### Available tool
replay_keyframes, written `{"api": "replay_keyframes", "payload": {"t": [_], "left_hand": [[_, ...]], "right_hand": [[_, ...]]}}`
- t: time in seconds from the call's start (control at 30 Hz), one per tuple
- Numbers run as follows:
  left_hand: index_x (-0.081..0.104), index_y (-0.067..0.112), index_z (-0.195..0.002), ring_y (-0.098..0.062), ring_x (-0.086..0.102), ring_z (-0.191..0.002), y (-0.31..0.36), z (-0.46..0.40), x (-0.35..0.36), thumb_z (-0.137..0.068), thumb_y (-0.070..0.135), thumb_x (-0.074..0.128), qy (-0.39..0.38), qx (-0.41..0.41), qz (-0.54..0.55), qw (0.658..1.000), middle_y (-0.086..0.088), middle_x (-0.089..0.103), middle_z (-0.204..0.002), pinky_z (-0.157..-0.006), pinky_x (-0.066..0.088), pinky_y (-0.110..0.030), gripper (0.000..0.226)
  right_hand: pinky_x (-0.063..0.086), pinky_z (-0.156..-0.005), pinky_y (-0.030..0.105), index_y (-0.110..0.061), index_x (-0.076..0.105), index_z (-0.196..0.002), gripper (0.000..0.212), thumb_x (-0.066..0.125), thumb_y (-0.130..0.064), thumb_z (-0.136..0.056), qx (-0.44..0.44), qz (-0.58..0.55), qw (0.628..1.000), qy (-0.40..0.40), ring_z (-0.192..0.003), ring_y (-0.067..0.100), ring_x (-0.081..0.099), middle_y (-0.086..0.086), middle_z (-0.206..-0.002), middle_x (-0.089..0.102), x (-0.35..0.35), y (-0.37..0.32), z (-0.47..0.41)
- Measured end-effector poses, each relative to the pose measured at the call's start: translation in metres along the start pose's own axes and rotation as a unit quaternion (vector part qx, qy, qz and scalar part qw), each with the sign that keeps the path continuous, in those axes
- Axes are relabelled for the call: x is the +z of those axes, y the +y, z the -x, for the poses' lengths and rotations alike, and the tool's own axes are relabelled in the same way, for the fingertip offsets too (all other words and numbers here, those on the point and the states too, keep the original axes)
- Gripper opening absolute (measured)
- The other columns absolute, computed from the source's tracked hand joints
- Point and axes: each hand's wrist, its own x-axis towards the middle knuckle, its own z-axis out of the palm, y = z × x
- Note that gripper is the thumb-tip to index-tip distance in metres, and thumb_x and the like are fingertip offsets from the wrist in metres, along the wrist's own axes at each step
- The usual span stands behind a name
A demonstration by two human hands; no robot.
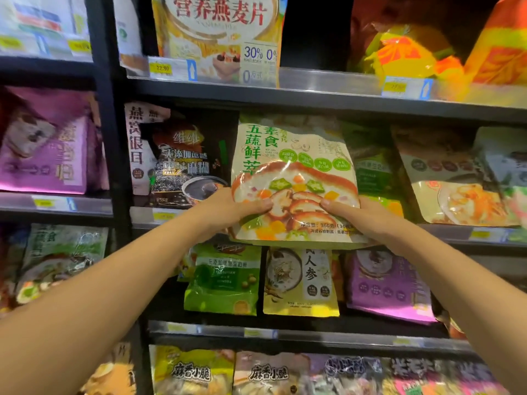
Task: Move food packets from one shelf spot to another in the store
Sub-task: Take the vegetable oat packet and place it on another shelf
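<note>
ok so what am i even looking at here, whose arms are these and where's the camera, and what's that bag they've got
There is only one picture, taken by a wide-angle camera worn on a person's head. It looks forward and down, so the two bare arms reaching in from the bottom are the wearer's own. No machine is involved.

In front of them is a dark store shelf unit with several levels, packed with colourful food packets. Yellow price tags sit along the shelf edges.

Both hands hold one packet: a pale green and cream bag with a picture of a bowl of vegetables and mushrooms. The left hand grips its lower left side, the right hand its lower right, thumbs on the front. The bag is raised in front of the middle shelf, beside a black packet on its left.
</note>
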Motion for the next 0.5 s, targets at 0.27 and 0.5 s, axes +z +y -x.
{"api": "replay_keyframes", "payload": {"t": [0.27, 0.5], "left_hand": [[0.07, 0.022, -0.114, -0.014, 0.077, -0.097, -0.023, 0.069, -0.045, -0.082, 0.04, 0.085, -0.007, -0.016, 0.003, 1.0, 0.005, 0.08, -0.106, -0.087, 0.061, -0.034, 0.039], [0.067, 0.015, -0.13, -0.02, 0.073, -0.112, -0.026, 0.13, -0.082, -0.085, 0.032, 0.084, -0.011, -0.019, 0.032, 0.999, -0.001, 0.077, -0.12, -0.104, 0.055, -0.045, 0.05]], "right_hand": [[0.055, -0.073, 0.031, -0.029, 0.073, -0.11, 0.062, 0.073, -0.074, -0.067, 0.024, -0.032, 0.999, -0.014, -0.078, 0.009, 0.078, -0.012, -0.092, 0.081, 0.071, -0.027, 0.057], [0.06, -0.091, 0.044, -0.028, 0.072, -0.115, 0.069, 0.075, -0.075, -0.065, 0.039, -0.03, 0.998, -0.028, -0.088, 0.018, 0.08, -0.005, -0.1, 0.082, 0.109, -0.071, 0.1]]}}
